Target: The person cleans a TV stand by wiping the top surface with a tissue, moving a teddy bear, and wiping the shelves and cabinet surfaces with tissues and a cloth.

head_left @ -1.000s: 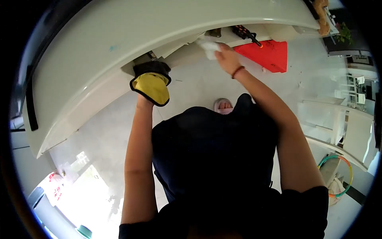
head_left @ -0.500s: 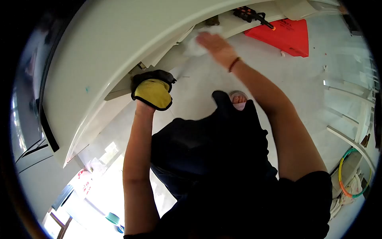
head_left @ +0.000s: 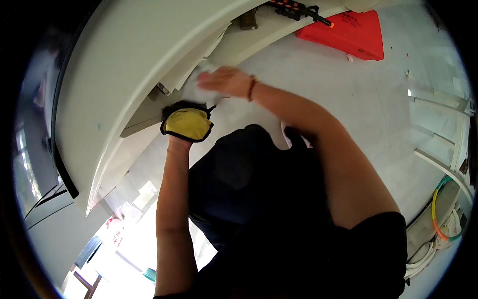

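Observation:
A yellow mitt with black edging (head_left: 189,124) covers my left hand (head_left: 180,142), beside the white furniture's open lower side. My left fingers are hidden inside it. Just above and to its right is my right hand (head_left: 226,81), a beaded bracelet on the wrist, blurred by motion. Under its fingertips shows a pale, soft, cloth-like thing (head_left: 191,91), too smeared to name exactly. It appears to be in the right hand's grip, close to the mitt's upper edge.
A curved white furniture top (head_left: 134,65) arches over the left side, with papers or boards (head_left: 186,70) beneath it. A black toy gun (head_left: 296,10) lies near a red bag (head_left: 348,35). White rails (head_left: 438,162) and a coloured hoop (head_left: 435,214) stand at right.
My right hand has swept left and down toward the mitt, and the pale cloth-like thing has moved with it. The mitted left hand has shifted only slightly. The view has tilted a little.

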`<state>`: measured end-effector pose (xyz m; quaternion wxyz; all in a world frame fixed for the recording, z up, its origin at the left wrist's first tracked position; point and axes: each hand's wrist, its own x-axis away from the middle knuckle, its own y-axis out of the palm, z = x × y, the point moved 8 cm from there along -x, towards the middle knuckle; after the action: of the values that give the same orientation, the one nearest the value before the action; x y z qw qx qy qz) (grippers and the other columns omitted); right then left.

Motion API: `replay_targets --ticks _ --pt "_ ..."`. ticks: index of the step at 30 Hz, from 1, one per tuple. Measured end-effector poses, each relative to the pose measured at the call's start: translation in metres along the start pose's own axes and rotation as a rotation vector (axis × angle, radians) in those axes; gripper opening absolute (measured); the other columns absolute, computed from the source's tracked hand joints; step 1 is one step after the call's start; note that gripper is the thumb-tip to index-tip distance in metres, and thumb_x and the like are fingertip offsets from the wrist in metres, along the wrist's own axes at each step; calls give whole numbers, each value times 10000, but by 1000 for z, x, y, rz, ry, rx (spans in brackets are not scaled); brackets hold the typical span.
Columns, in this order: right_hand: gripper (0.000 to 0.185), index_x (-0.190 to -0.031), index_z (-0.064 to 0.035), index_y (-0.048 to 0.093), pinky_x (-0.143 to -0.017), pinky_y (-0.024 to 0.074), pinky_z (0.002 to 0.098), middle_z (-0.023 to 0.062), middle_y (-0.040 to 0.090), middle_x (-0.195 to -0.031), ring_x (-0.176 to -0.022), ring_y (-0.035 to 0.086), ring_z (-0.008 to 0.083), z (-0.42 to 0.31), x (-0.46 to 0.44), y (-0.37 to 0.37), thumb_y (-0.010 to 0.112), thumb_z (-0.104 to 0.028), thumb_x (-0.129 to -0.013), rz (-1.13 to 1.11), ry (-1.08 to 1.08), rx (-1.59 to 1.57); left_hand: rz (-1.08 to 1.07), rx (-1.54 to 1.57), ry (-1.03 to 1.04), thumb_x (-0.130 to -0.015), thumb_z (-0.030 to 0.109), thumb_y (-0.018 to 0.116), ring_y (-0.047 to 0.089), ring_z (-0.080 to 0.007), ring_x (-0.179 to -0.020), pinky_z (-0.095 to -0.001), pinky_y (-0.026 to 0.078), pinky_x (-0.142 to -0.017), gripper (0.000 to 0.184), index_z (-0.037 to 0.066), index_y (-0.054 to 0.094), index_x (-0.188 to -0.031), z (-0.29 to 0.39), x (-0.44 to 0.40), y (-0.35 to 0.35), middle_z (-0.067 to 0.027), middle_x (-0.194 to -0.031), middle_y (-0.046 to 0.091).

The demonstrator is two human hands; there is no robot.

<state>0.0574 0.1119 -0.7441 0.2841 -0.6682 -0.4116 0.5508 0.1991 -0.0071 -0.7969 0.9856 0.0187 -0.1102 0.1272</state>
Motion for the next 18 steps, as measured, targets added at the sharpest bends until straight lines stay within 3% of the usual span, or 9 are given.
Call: replay_targets --ticks 2,4,5,6,7,9,12,15,18 --pt "493 -1329 -223 523 -964 435 335 40 468 -1427 -1226 517 184 41 34 -39 490 -85 -858 -8 124 67 -11 -157 165 -840 479 501 592 -268 -1024 -453 463 -894 440 185 589 -1156 32 7 11 -47 -1118 637" --pt "471 -1278 -212 580 -1034 396 375 55 523 -1372 -1267 487 214 82 71 -72 486 -36 -851 85 357 63 -228 -1585 472 -943 425 416 601 -282 -1013 -467 469 -934 389 150 590 -1156 104 25 70 -70 -1118 636" --pt "496 -1285 -206 574 -1040 397 380 66 529 -1363 -1266 489 225 92 87 -86 497 -2 -839 120 423 117 -342 -1683 223 -917 447 454 597 -290 -996 -453 471 -909 380 160 591 -1125 81 29 64 -70 -1094 642" --pt "523 -1292 -200 568 -1047 399 385 76 534 -1354 -1265 490 236 98 92 -94 507 32 -827 157 495 172 -96 -973 66 -891 444 481 596 -278 -997 -438 471 -896 360 170 603 -1091 5 37 19 -64 -1086 646" --pt "513 -1289 -196 567 -1041 407 381 69 540 -1346 -1264 489 245 93 88 -98 516 26 -829 226 561 60 139 -214 107 -865 441 508 594 -266 -999 -422 472 -882 341 180 614 -1057 -69 50 -25 -57 -1078 651" --pt "493 -1282 -187 566 -1029 424 372 55 551 -1330 -1263 486 264 81 89 -106 533 14 -833 351 710 -149 -278 -1608 -132 -838 401 535 598 -246 -986 -379 488 -823 267 190 647 -957 36 25 32 -70 -1027 667" --pt "493 -1301 -190 548 -997 453 362 64 541 -1340 -1253 493 281 64 77 -96 529 17 -854 389 776 -296 793 1168 -294 -947 356 452 555 -304 -1131 -481 454 -976 373 85 564 -1178 3 29 -23 -132 -1213 591" --pt "475 -1301 -172 548 -979 465 355 104 547 -1330 -1253 500 280 60 82 -90 530 17 -866 441 843 -377 823 1218 -77 -982 338 421 530 -322 -1170 -520 415 -1027 390 67 517 -1245 -1 9 -14 -128 -1263 558" --pt "465 -1292 -159 555 -957 476 341 121 558 -1314 -1239 517 279 62 97 -90 549 17 -862 398 937 -463 906 1144 -131 -996 322 388 540 -304 -1158 -504 427 -1019 365 76 523 -1230 -19 -18 10 -114 -1238 568"
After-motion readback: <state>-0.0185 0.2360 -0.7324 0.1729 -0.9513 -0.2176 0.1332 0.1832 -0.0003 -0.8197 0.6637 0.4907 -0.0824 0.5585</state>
